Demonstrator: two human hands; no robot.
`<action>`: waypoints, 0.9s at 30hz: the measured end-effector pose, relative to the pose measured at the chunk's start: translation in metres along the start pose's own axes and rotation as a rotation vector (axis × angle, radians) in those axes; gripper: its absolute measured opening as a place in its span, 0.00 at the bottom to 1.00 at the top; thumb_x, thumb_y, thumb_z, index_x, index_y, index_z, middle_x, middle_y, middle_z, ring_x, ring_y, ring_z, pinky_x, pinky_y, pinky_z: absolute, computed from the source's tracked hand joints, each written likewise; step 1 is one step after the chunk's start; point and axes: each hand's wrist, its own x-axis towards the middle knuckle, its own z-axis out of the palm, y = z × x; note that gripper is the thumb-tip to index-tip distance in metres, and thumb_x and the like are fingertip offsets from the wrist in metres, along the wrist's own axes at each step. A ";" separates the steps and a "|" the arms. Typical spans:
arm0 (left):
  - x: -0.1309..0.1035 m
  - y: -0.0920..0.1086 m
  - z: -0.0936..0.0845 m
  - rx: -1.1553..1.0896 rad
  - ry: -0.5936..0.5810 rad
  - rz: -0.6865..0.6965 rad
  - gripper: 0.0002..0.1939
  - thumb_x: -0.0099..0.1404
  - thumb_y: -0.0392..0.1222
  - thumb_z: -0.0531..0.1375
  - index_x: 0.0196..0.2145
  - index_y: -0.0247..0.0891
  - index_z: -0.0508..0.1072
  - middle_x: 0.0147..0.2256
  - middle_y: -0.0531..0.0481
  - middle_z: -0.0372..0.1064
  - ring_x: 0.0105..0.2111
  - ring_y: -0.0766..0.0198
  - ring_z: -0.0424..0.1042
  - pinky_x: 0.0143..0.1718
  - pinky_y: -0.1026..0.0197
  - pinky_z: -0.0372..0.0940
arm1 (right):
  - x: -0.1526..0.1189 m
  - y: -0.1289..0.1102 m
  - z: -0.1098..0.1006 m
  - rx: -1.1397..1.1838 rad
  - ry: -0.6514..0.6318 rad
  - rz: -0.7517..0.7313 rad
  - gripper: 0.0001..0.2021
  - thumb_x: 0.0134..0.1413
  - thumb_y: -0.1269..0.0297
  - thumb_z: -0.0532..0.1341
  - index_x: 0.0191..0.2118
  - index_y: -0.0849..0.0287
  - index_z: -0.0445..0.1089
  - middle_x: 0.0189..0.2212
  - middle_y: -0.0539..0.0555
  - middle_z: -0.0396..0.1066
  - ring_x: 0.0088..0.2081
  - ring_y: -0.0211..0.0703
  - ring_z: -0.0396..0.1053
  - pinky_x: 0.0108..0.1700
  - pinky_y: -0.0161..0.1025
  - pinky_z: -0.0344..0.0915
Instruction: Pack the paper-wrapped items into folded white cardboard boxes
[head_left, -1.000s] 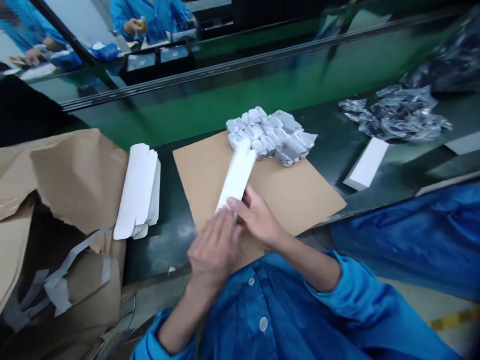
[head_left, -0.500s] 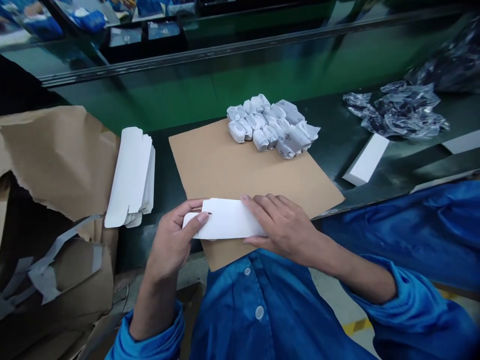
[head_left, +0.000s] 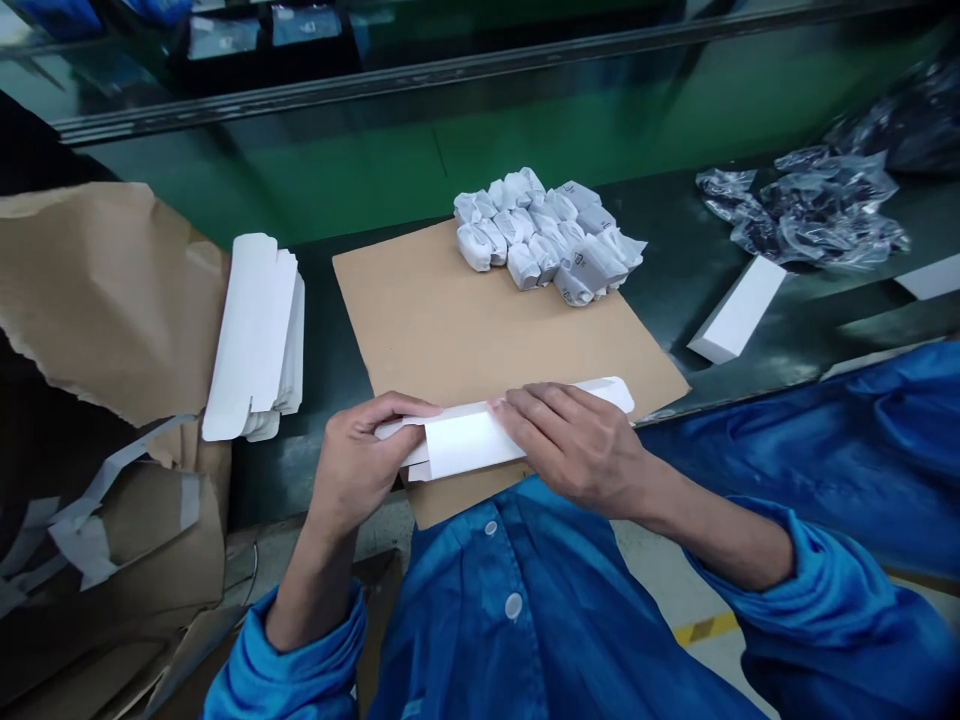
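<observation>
A long white carton lies across the front of the brown cardboard sheet, its end flaps sticking out at both ends. My left hand pinches the carton's left end between thumb and fingers. Over its right half lies my right hand, closed around the carton with fingers on top; the thumb is hidden. Several small bundles wrapped in whitish paper sit together at the back of the sheet. To the left lies a stack of flat white cartons.
A closed white box lies on the dark table at the right, near crumpled clear plastic bags. An open brown cardboard box with torn paper stands at the left. A green panel runs along the back. Blue cloth shows at the right edge.
The carton has turned in my hands, and its shape has opened out from flatter to boxier. Its right flap now shows beyond my right hand. The view has shifted slightly.
</observation>
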 end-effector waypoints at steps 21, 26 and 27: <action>-0.018 -0.002 0.044 0.005 0.228 0.289 0.28 0.57 0.52 0.68 0.53 0.44 0.66 0.48 0.47 0.67 0.44 0.57 0.71 0.42 0.57 0.68 | 0.038 0.011 -0.008 1.215 -0.038 0.367 0.19 0.63 0.61 0.62 0.57 0.61 0.72 0.36 0.53 0.71 0.37 0.36 0.67 0.39 0.34 0.65; -0.020 -0.006 0.041 -0.030 0.099 0.208 0.23 0.57 0.47 0.67 0.47 0.44 0.65 0.42 0.49 0.67 0.35 0.59 0.71 0.34 0.58 0.67 | 0.049 0.029 -0.008 1.351 0.020 0.464 0.09 0.61 0.63 0.63 0.43 0.59 0.77 0.36 0.51 0.75 0.36 0.35 0.70 0.40 0.33 0.66; -0.020 -0.004 0.041 -0.023 0.089 0.183 0.22 0.56 0.47 0.66 0.47 0.44 0.65 0.41 0.49 0.66 0.34 0.60 0.71 0.32 0.59 0.67 | 0.052 0.031 -0.007 1.372 0.122 0.582 0.09 0.62 0.60 0.63 0.42 0.60 0.76 0.33 0.50 0.74 0.33 0.34 0.69 0.37 0.33 0.66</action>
